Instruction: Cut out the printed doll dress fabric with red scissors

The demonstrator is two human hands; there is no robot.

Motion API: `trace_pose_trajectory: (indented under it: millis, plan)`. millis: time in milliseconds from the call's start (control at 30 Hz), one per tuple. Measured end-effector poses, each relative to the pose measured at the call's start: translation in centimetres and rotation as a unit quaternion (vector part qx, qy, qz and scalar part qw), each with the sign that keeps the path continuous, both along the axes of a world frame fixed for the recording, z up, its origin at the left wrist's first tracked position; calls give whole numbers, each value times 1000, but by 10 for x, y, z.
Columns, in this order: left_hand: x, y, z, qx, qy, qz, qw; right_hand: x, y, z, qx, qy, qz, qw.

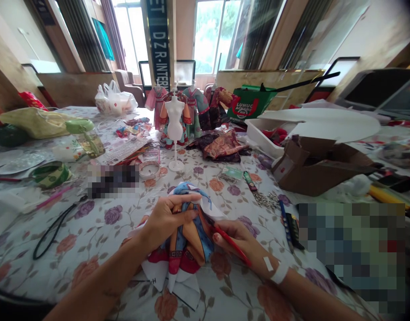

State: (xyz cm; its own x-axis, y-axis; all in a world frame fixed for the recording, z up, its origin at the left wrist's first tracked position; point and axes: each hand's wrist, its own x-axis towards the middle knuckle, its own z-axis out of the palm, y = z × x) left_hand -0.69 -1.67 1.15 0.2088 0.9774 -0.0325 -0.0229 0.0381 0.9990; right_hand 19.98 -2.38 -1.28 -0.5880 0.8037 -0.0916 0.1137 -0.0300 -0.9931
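Observation:
A printed fabric piece (191, 236) in blue, orange, red and white hangs bunched between both hands over the floral tablecloth. My left hand (169, 218) pinches its upper part between thumb and fingers. Closed round red-handled scissors (229, 243) is my right hand (236, 238), at the right side of the fabric. The blades point up and left against the cloth and are partly hidden by it. White tape (280, 271) is on my right wrist.
Ahead stands a white mannequin (176, 120) before small robes (193, 107). Dark folded fabric (221, 145) lies behind the hands. On the right are a cardboard box (312, 167), a white tray (261, 136) and small metal pieces (267, 199). A black strap (54, 232) lies left.

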Motion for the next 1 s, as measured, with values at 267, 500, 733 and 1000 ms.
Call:
trace_pose_trajectory:
  millis: [267,500,733,1000]
  plan:
    - [2,-1,0,-5,9,0,1000,1,0,-2,10,-15,1,1000]
    - [1,-1,2,-10,10,-3,1000,2,0,-2,3,-1,4,1000]
    - [1,-1,-1,-4,8,-5,1000,2,0,-2,4,-5,4,1000]
    - [1,0,-2,1,19,-5,1000,-1,0,4,-14,-2,-11,1000]
